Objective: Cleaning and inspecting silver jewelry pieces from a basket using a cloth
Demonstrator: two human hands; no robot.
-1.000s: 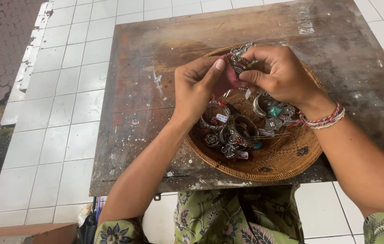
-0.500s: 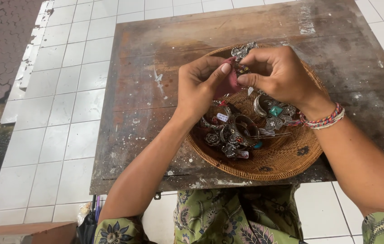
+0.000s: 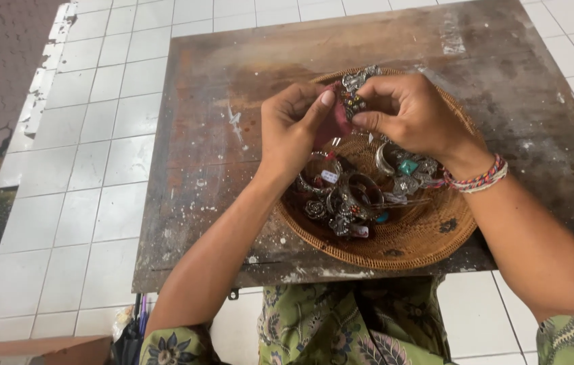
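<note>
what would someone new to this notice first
Two hands meet above a woven basket: the right hand pinches an ornate silver piece while the left hand presses a pink cloth against it. Below them the basket holds a heap of silver bangles, one with a turquoise stone. All sits on a worn wooden board over white tiles.

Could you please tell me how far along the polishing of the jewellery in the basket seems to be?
Nothing shows as finished. In hand: the right hand holds a silver piece against a red cloth in the left hand. Left: the pile of bracelets in the basket.
</note>
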